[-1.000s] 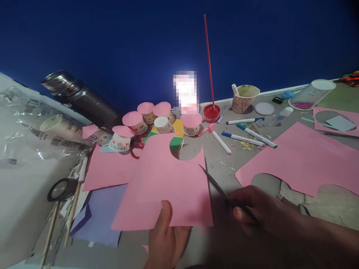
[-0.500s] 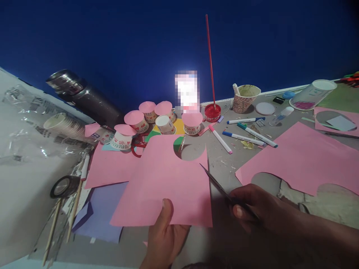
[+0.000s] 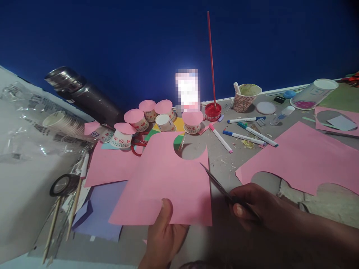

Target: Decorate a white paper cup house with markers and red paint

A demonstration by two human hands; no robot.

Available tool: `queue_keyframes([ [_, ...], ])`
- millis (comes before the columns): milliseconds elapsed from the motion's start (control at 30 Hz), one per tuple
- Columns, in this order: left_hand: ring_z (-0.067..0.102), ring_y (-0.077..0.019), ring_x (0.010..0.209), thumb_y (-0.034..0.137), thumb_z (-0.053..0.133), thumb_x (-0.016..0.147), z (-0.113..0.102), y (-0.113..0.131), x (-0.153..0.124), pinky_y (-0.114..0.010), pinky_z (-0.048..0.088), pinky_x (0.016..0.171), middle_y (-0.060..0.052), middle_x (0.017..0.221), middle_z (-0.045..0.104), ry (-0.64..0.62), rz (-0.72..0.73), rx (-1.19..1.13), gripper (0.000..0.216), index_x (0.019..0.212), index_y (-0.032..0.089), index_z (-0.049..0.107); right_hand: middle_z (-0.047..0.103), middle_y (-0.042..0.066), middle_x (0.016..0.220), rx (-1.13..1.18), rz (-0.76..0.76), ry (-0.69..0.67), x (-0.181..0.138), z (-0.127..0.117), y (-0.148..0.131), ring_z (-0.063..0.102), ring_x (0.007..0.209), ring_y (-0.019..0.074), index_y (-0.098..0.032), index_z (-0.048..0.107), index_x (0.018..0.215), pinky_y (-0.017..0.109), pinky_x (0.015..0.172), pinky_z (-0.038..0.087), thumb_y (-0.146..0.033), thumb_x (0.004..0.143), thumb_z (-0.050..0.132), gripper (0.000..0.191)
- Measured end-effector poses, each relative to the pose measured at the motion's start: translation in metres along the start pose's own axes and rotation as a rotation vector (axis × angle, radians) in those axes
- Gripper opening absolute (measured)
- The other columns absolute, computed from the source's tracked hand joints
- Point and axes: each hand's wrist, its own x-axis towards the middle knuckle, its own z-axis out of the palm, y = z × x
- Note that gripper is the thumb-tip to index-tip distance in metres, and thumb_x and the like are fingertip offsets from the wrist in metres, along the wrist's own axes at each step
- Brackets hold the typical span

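My left hand [image 3: 166, 229] grips the lower edge of a pink paper sheet [image 3: 168, 183], thumb on top and fingers underneath. A rounded notch is cut into the sheet's upper right edge. In my right hand [image 3: 249, 207] is a pair of dark scissors [image 3: 217, 182], blades together, pointing up and left. Their tip lies over the sheet's right part, just below the notch; whether it touches the paper I cannot tell. Beyond the sheet stand several small decorated paper cups [image 3: 122, 140] topped with pink paper discs.
Felt-tip pens [image 3: 244, 138] lie behind my right hand, near a large cut pink sheet [image 3: 305, 157]. A red dish [image 3: 212, 112] holds a tall red stick. On the left are a black flask [image 3: 92, 101], stacked cups [image 3: 66, 125], black tape [image 3: 63, 185] and purple paper [image 3: 103, 213].
Almost nothing differs. The view has shifted very slightly, and both hands keep the same hold on the paper and the scissors.
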Motion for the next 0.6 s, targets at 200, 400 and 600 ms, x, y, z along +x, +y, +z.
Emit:
queue_keyframes([
  [200,0.035,-0.0285,0.164,0.052,0.06,0.104,0.0,0.001,0.0003,-0.041,0.022,0.137,-0.006,0.158,0.064,-0.013,-0.02,-0.007,0.056,0.155,0.027,0.062,0.055,0.001,0.057,-0.024,0.067,-0.007,-0.0011,-0.0011,-0.0027,0.042,0.055,0.0108,-0.021,0.05,0.063,0.024,0.052,0.032,-0.051,0.086,0.062,0.04],
  [400,0.045,-0.031,0.158,0.051,0.074,0.096,-0.0048,0.0021,0.0013,-0.042,0.035,0.133,-0.008,0.15,0.071,0.034,0.024,0.043,0.059,0.149,0.025,0.068,0.053,-0.001,0.058,0.018,0.116,-0.021,-0.0021,-0.0015,-0.004,0.043,0.058,0.0113,-0.02,0.052,0.066,0.026,0.057,0.035,-0.053,0.086,0.06,0.039],
  [600,0.051,-0.0325,0.154,0.055,0.071,0.098,-0.0088,0.003,0.0023,-0.044,0.037,0.132,-0.012,0.143,0.074,-0.028,0.026,0.076,0.06,0.146,0.02,0.07,0.053,-0.001,0.057,-0.025,0.138,-0.008,-0.0013,-0.0021,-0.0034,0.041,0.058,0.0118,-0.02,0.052,0.066,0.027,0.058,0.032,-0.05,0.086,0.058,0.036],
])
